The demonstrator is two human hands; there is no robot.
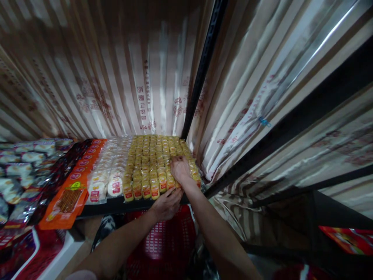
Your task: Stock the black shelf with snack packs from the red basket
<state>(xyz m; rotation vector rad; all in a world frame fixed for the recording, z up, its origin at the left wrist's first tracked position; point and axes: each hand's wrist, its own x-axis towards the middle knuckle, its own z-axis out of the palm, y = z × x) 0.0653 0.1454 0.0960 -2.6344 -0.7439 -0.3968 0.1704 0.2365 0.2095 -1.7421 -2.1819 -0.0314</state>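
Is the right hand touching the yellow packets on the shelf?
Touching. The head view shows the right hand lying flat on the yellow packets, no gap visible.

Pale packets point(108, 171) fill the shelf point(116, 205) in rows, and beside them runs a line of orange packs point(72, 186). Further left lie dark wrappers point(60, 171) and silvery bags point(20, 163). A red basket point(166, 241) sits below the shelf. Printed plastic sheeting point(116, 70) hangs behind, split by a black post point(202, 66).
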